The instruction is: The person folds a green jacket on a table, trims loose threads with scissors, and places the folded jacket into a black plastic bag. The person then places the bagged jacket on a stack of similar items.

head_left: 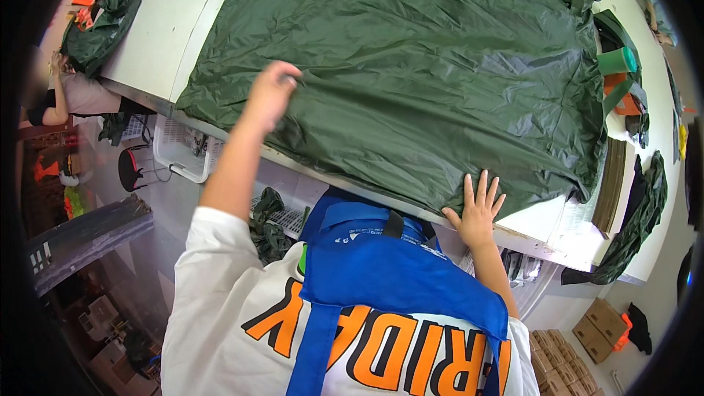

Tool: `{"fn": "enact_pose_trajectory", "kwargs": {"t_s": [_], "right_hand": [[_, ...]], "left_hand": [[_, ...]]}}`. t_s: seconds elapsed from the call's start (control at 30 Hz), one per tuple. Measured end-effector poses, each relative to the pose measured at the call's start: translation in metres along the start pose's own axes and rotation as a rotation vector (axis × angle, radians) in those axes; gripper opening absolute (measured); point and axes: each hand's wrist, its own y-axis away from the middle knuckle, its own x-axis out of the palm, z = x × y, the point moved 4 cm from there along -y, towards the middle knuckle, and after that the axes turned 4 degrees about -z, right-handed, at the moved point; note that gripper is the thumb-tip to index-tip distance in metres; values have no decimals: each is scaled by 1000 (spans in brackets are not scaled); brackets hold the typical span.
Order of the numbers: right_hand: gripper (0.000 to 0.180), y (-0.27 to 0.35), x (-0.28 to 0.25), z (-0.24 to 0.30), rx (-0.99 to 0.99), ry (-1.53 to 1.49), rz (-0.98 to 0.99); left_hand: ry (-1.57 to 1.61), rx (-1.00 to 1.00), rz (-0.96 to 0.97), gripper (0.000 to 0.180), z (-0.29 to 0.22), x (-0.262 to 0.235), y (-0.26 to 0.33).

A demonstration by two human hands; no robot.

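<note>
Where the scene starts at far left, well away from the fingers of the left hand (270,99), a co-worker (86,95) is at the edge of the white table (158,29), one hand near a crumpled dark green piece (106,29). Below and left of the left fingers, under the table edge: white plastic basket (187,170), contents too small to identify. Left hand itself: motion-blurred, over the near left part of a large dark green sheet (411,81); fingers curled inward, thumb side unclear. Cannot tell whether they pinch the material or only hover above it. The sheet, wrinkled and slightly glossy, extends from left of these fingers to past the right hand (478,209), covering much of the table. Blue apron (403,271) on the wearer's chest, below and left of the right fingers. Right hand: palm down at the sheet's near edge, fingers straight and spread apart, tips directed away from the body, gripping nothing. Right of the right fingers, in order: brown cardboard boxes (595,330) low down, well apart; a stack of brown flat pieces (613,189) on the table; a green cylinder (618,61) farther up, beside the sheet's right edge; and a dark green bundle (638,227) draped by the table's edge.
</note>
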Motion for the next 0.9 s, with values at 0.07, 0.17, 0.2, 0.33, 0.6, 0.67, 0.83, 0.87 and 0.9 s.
{"fn": "enact_pose_trajectory", "kwargs": {"t_s": [0.07,0.17,0.2,0.33,0.6,0.67,0.83,0.87,0.9], "right_hand": [[93,-2,-1,1,-26,-2,56],[86,-4,-11,2,-20,-7,1],[84,-6,-13,3,-20,-6,-16],[64,-30,-14,-24,281,-221,-196],[60,-69,9,-21,433,143,-194],[61,-70,11,-28,460,141,-232],[62,-71,17,-46,596,157,-254],[61,-72,16,-44,595,171,-235],[61,-72,14,-43,585,193,-225]], "left_hand": [[352,-394,-1,29,6,-19,-15],[223,-384,-57,38,10,-19,-16],[136,-336,-113,42,13,-25,-8],[-469,111,-411,57,15,-24,57],[-49,175,-534,24,40,-6,58],[68,183,-514,26,41,-10,56],[-394,25,-119,39,61,-30,38],[-491,1,-34,42,69,-34,31],[-403,-21,-6,44,53,-35,26]]}}
